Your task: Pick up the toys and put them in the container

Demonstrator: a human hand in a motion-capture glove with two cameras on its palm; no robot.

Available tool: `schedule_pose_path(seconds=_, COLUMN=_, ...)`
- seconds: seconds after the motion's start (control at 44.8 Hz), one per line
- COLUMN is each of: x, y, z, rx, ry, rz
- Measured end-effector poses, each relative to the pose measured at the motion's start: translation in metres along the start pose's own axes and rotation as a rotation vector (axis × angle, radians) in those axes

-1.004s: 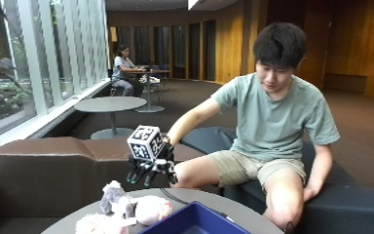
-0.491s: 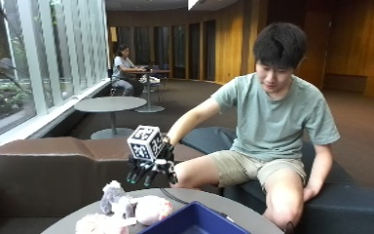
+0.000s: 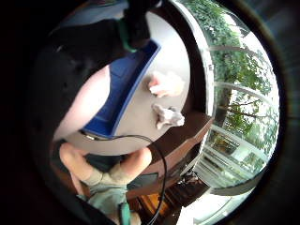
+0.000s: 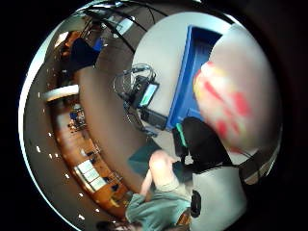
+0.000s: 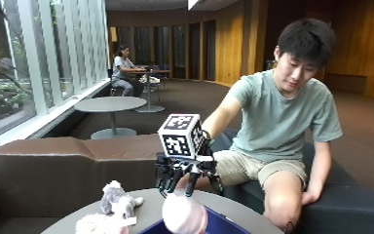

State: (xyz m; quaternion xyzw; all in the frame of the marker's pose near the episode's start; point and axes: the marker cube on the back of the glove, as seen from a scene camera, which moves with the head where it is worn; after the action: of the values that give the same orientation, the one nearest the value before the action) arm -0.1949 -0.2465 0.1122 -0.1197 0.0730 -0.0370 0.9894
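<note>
While your right hand [image 5: 182, 171] is still hovering as a second ago, nothing is visibly changing | fingers are hanging nearly straight, gripping nothing | pink toy [image 5: 184, 215] is lying just below them, at the blue container [image 3: 123, 91] | probably released; grey toy [image 5: 118, 199] is waiting beside.

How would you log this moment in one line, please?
hand: above pink toy | pink toy: at blue container | grey toy, pale toy: on table

Outside view: low, across the round table [image 5: 239, 209], facing the seated person. Both palm views: looking down from above the table's near edge, close over the blue container [image 3: 123, 89]. Shared by all: container, table; grey toy [image 5: 117, 198] in two.
</note>
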Motion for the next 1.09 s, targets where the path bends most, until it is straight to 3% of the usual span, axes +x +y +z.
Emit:
schedule_pose_path(seconds=0.268, x=0.057, y=0.039, z=-0.029, rx=0.060, ry=-0.020, rz=0.012)
schedule_pose_path(seconds=0.424, x=0.125, y=0.084, z=-0.065, rx=0.119, ry=0.008, rz=0.086)
schedule_pose_path(seconds=0.558, x=0.204, y=0.121, z=-0.063, rx=0.107, ry=-0.006, rz=0.194)
schedule_pose_path(seconds=0.781, x=0.316, y=0.144, z=0.002, rx=-0.011, ry=-0.045, rz=0.300)
schedule_pose_path(seconds=1.093, x=0.384, y=0.103, z=0.151, rx=-0.232, ry=-0.103, rz=0.221)
